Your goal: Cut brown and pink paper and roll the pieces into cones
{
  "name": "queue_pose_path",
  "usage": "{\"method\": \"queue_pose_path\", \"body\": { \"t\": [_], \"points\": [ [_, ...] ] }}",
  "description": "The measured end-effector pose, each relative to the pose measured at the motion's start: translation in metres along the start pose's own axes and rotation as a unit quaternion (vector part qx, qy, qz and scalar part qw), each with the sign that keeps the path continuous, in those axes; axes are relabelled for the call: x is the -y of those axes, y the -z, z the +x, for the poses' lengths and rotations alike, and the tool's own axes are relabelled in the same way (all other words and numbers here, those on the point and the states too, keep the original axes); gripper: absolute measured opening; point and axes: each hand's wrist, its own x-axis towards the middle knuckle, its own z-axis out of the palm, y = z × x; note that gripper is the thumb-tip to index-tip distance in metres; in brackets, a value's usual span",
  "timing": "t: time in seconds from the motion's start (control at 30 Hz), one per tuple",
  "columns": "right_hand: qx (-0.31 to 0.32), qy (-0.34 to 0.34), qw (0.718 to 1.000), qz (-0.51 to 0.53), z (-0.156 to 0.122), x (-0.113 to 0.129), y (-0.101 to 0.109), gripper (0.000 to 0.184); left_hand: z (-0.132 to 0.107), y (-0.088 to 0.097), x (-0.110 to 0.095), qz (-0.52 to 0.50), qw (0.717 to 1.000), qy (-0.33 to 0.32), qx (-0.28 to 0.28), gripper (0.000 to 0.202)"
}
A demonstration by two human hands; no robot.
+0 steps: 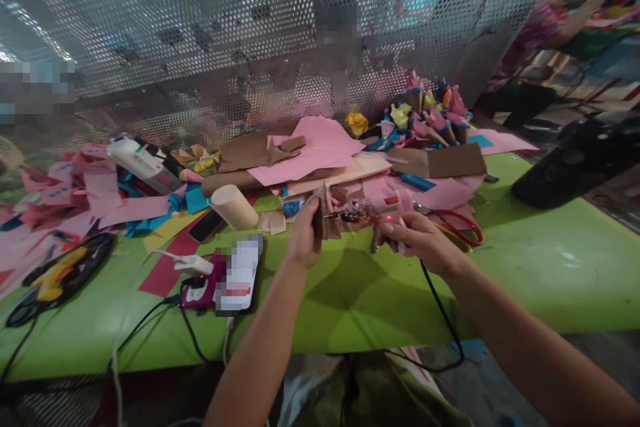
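**Glue gun nose-to-paper above the green desk**

The green desk (525, 267) lay heaped with pink and brown paper toward 12 o'clock. Over its near edge, the right hand (420, 240) was wrapped round a pink glue gun (385, 211), long axis level and nozzle aimed at 9 o'clock. The left hand (303, 235) pinched a folded brown paper piece (327, 213) upright. The gun sat at 3 o'clock from the paper. Whether the tip touched, I couldn't tell.

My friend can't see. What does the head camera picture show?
A left hand holds folded brown paper while the right hand points a pink glue gun at it. Below is a green table littered with pink paper sheets.
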Motion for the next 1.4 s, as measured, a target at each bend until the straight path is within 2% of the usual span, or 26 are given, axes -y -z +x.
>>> {"method": "queue_pose_path", "body": {
  "t": [0.5,1.0,1.2,1.4],
  "points": [
    [-0.006,-0.002,1.000,-0.016,0.0006,-0.0017,0.0006,0.068,0.0018,0.0034,0.0002,-0.010,1.000,-0.012,0.018,0.019],
    [-0.020,0.003,1.000,-0.004,-0.0006,0.0008,-0.0009,0.066,0.0042,0.0072,0.0050,-0.023,1.000,-0.009,-0.014,0.014],
    [-0.012,0.000,1.000,-0.006,-0.0012,0.0015,-0.0011,0.067,0.0040,0.0058,0.0048,-0.002,1.000,-0.026,0.013,0.017],
    [-0.014,-0.015,1.000,0.001,-0.0010,0.0021,-0.0015,0.070,0.0055,0.0081,0.0064,0.010,0.999,-0.038,0.000,0.016]
  ]
}}
